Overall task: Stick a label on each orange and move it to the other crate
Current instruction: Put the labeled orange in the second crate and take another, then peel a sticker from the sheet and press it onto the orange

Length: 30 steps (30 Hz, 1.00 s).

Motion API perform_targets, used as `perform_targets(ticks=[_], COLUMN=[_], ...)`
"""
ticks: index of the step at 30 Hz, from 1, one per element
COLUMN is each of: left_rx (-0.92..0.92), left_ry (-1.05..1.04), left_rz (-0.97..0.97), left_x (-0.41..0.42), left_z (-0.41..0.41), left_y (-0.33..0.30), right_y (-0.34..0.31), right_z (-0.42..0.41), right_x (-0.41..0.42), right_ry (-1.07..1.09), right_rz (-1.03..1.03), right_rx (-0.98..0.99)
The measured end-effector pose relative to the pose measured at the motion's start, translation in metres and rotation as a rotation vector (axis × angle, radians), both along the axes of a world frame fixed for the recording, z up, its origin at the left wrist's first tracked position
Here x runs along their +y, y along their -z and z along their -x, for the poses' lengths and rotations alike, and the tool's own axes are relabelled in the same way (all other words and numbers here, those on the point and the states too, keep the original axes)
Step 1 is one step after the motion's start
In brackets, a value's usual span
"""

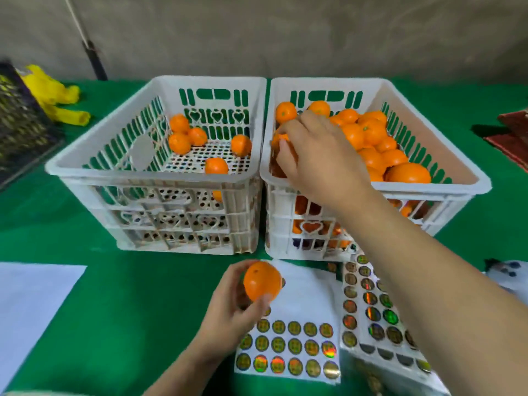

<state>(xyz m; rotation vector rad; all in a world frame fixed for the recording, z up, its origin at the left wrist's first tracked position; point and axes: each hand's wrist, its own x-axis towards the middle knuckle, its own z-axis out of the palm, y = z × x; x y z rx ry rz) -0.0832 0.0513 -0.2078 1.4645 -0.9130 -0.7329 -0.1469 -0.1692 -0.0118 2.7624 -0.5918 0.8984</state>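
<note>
Two white crates sit side by side on the green cloth [120,281], and both hands are busy in this head view. The left hand [231,307] is low and close to the person, fingers and thumb curled round a single orange [262,280], holding it up just above a sheet of round shiny labels [288,347]. That sheet lies right under and to the right of the left hand, and a second label sheet [368,310] lies partly beneath the right forearm.

Further out, the right hand [317,155] reaches over the near rim of the right crate [457,178], fingers bent down around another orange [281,138] at the crate's left end; it looks like a grip, though the palm hides most of that fruit. The pile of oranges [371,141] fills the crate just beyond and to the right of this hand.

To the left of the right hand, and straight ahead of the left hand, stands the left crate [85,178], with five oranges [183,135] loose on its perforated floor.

Well off to the left of the left hand, a white paper [31,304] lies flat on the cloth, and further back there is a yellow object [57,95] beside a dark crate [20,130], both blurred. Far beyond the right hand, at the right edge, sits something dark red [514,132].
</note>
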Motion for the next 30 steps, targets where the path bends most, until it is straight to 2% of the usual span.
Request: perform_targets(ticks=[3, 4, 6, 10, 13, 19, 26, 28, 30], left_rx=[-0.066, -0.083, -0.1, -0.116, -0.12, -0.12, -0.152, -0.158, -0.16], left_ry=[0.023, 0.017, 0.0, -0.026, -0.039, -0.061, -0.084, -0.089, -0.088], left_rz=[-0.11, -0.124, -0.132, -0.132, -0.142, -0.15, -0.148, -0.145, -0.144], left_x=[-0.003, -0.004, -0.004, -0.005, -0.005, -0.005, -0.006, -0.007, -0.007], left_z=[-0.006, -0.008, -0.009, -0.008, -0.008, -0.006, -0.006, -0.006, -0.006], left_y=[0.008, 0.009, 0.009, 0.008, 0.007, 0.007, 0.009, 0.011, 0.013], right_y=[0.029, 0.05, 0.104, 0.18, 0.184, 0.173, 0.17, 0.173, 0.174], right_z=[0.024, 0.036, 0.062, 0.09, 0.081, 0.069, 0.062, 0.062, 0.063], right_x=[0.025, 0.038, 0.063, 0.072, 0.065, 0.063, 0.064, 0.064, 0.061], right_ry=[-0.159, -0.193, -0.201, -0.077, -0.107, -0.131, -0.132, -0.135, -0.131], right_rz=[0.013, -0.019, -0.154, -0.598, -0.592, -0.407, -0.48, -0.519, -0.672], right_rx=[-0.252, -0.273, -0.16, 0.145, 0.261, 0.534, 0.58, 0.529, 0.422])
